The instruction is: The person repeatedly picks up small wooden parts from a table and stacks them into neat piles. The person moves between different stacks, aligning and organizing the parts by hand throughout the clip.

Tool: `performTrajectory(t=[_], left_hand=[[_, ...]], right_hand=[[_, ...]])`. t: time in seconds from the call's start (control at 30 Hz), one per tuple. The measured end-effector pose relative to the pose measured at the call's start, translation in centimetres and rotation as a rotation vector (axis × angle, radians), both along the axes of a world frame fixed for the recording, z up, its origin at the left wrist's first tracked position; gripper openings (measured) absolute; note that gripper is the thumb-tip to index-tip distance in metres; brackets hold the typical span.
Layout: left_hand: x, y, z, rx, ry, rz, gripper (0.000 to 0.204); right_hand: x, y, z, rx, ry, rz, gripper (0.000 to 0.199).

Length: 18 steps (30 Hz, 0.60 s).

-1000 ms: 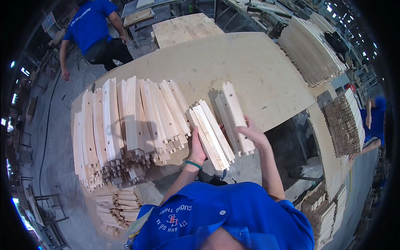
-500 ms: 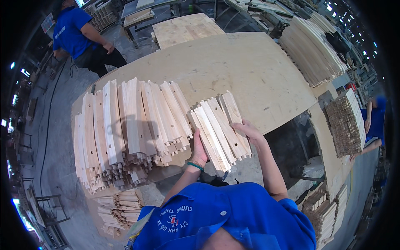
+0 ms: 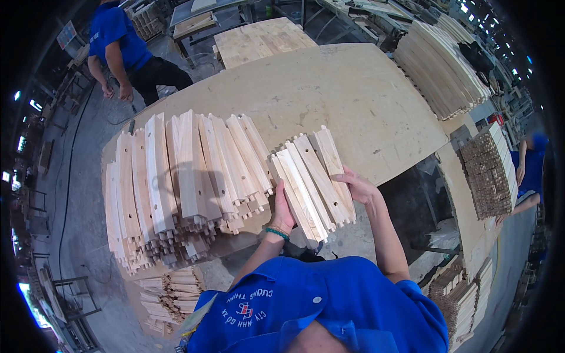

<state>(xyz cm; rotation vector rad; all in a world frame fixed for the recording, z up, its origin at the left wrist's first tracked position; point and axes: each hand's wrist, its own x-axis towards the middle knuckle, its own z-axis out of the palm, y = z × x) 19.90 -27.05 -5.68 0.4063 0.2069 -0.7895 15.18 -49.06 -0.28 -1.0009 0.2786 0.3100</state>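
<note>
Between my two hands is a bundle of pale wooden slats (image 3: pixel 309 182), with small round pegs on their ends and a few drilled holes. My left hand (image 3: pixel 283 207), with a green bead bracelet at the wrist, presses the bundle's left side. On its right side my right hand (image 3: pixel 358 185) grips the outermost slat, thumb on top and the other fingers partly hidden. A large heap of similar slats (image 3: pixel 188 170) lies to the left on the board-topped table (image 3: pixel 329 88), close beside the bundle.
Stacked slats stand at the far right (image 3: pixel 438 70), and another pile (image 3: pixel 487 170) stands nearer a co-worker at the right edge. Lower piles sit at the bottom left (image 3: pixel 170 297) and bottom right (image 3: pixel 459 300). Beyond the table's left corner walks a person in a blue shirt (image 3: pixel 120 38).
The slats between my hands have shifted a little against each other, and my right hand has moved slightly right. The person at the upper left has stepped right, with arms now forward.
</note>
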Motion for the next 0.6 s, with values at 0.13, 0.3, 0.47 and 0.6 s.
performTrajectory(t=[0.13,0.3,0.47,0.6], left_hand=[[-0.1,0.2,-0.3,0.006,0.011,-0.010,0.075],[0.1,0.3,-1.1,-0.034,0.012,-0.057,0.075],[0.0,0.1,-0.7,-0.041,0.011,-0.074,0.073],[0.0,0.1,-0.4,-0.028,0.034,-0.034,0.066]], right_hand=[[0.1,-0.1,0.3,0.086,0.042,0.010,0.069],[0.6,-0.5,0.2,0.043,0.081,0.073,0.071],[0.8,0.3,0.4,-0.031,0.152,0.078,0.072],[0.8,0.2,-0.6,-0.030,0.100,0.006,0.071]])
